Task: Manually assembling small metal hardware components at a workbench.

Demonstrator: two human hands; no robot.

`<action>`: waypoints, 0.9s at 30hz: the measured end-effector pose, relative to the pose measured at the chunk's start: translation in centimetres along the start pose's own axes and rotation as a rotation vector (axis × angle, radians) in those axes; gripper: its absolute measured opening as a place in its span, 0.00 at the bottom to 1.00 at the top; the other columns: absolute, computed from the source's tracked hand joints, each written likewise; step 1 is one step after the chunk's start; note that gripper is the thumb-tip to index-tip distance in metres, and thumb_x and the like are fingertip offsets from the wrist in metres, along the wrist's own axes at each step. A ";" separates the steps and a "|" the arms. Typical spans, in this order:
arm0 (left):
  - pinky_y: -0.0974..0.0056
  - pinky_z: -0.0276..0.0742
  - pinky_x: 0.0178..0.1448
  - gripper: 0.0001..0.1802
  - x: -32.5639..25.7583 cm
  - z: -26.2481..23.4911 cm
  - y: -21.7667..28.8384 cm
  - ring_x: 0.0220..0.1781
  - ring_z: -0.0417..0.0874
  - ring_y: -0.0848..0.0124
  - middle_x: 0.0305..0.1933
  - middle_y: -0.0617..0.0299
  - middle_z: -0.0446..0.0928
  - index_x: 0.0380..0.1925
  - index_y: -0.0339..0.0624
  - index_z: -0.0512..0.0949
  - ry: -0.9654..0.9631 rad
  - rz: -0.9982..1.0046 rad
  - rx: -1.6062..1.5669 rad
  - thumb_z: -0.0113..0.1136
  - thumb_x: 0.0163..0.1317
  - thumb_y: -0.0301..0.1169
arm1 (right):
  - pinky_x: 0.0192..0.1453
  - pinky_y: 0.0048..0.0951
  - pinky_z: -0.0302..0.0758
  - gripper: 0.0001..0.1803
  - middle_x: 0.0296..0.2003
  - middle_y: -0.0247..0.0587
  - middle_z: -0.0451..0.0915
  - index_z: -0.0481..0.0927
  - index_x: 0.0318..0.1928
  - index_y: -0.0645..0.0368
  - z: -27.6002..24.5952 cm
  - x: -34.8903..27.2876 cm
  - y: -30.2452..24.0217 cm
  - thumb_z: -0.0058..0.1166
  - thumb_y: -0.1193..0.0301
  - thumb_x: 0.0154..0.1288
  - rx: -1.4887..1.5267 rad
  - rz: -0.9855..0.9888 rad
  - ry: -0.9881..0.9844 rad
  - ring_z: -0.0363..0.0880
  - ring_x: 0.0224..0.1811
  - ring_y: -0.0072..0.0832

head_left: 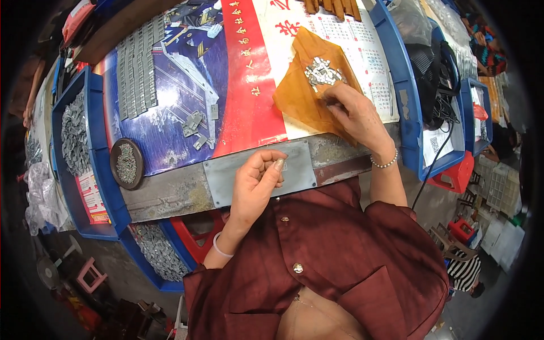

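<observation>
My left hand (256,184) is above a grey metal plate (226,184) at the table's front edge. Its thumb and forefinger are pinched together, with a tiny pale piece just showing at the tips, too small to name. Farther right, my right hand (358,116) reaches over a sheet of brown paper (292,96). Its fingers are closed beside a heap of small silvery metal pieces (322,72); whatever they hold is hidden. Left of the hands, several grey parts (195,123) lie loose on the printed poster, near neat rows of similar grey parts (136,68).
A round dark dish (127,163) of tiny metal bits sits at the table's left edge. Blue bins (93,113) of grey parts flank it. Another blue tray (403,107) with a black bag (433,73) borders the right. Rolled brown strips (334,7) lie at the back.
</observation>
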State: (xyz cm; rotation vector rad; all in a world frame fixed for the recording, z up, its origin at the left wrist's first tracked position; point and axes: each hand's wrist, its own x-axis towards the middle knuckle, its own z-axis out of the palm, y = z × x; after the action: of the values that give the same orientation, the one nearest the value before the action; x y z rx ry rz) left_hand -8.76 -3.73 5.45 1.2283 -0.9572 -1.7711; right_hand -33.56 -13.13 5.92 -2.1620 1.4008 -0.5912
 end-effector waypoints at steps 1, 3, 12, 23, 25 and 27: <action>0.76 0.71 0.35 0.10 0.0 0.0 0.0 0.30 0.72 0.84 0.29 0.69 0.74 0.45 0.35 0.75 0.003 -0.003 -0.002 0.52 0.69 0.28 | 0.41 0.29 0.75 0.12 0.34 0.43 0.75 0.74 0.42 0.63 0.1 0.0 0.0 0.54 0.83 0.57 0.000 0.000 -0.001 0.77 0.36 0.34; 0.76 0.71 0.35 0.10 0.0 -0.1 -0.1 0.30 0.72 0.84 0.29 0.69 0.74 0.45 0.35 0.75 0.002 -0.004 -0.003 0.52 0.69 0.28 | 0.40 0.34 0.73 0.13 0.32 0.45 0.76 0.74 0.42 0.61 0.3 0.1 0.0 0.50 0.84 0.55 0.126 0.055 0.009 0.77 0.35 0.38; 0.76 0.71 0.34 0.09 0.3 0.4 0.3 0.29 0.72 0.84 0.27 0.69 0.73 0.43 0.35 0.75 -0.024 0.002 0.003 0.52 0.69 0.29 | 0.32 0.23 0.69 0.07 0.27 0.37 0.75 0.75 0.38 0.64 0.3 0.4 0.5 0.54 0.81 0.58 0.192 0.188 -0.032 0.72 0.27 0.23; 0.75 0.71 0.33 0.09 1.1 1.3 0.9 0.28 0.72 0.83 0.26 0.69 0.73 0.43 0.35 0.76 -0.032 0.020 0.037 0.53 0.68 0.30 | 0.36 0.19 0.71 0.05 0.31 0.28 0.75 0.75 0.37 0.64 0.2 0.2 1.8 0.55 0.80 0.60 0.662 0.325 0.102 0.72 0.32 0.13; 0.75 0.70 0.32 0.09 1.4 1.7 1.1 0.27 0.71 0.84 0.25 0.69 0.73 0.42 0.35 0.76 -0.046 0.035 0.025 0.53 0.68 0.29 | 0.38 0.16 0.70 0.06 0.32 0.27 0.74 0.74 0.38 0.64 -0.3 0.2 1.3 0.55 0.80 0.61 0.821 0.370 0.112 0.71 0.33 0.13; 0.75 0.70 0.34 0.10 1.9 1.7 1.3 0.29 0.71 0.84 0.27 0.70 0.73 0.45 0.36 0.75 -0.077 0.023 0.039 0.52 0.69 0.30 | 0.38 0.15 0.70 0.05 0.33 0.27 0.74 0.74 0.38 0.64 -0.6 0.1 1.2 0.55 0.80 0.61 0.824 0.389 0.122 0.71 0.33 0.12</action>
State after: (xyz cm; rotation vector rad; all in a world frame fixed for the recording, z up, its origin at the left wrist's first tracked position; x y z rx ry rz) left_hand -10.67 -5.67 6.32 1.1759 -1.0499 -1.8002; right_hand -34.75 -13.76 5.70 -1.1924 1.2742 -0.9456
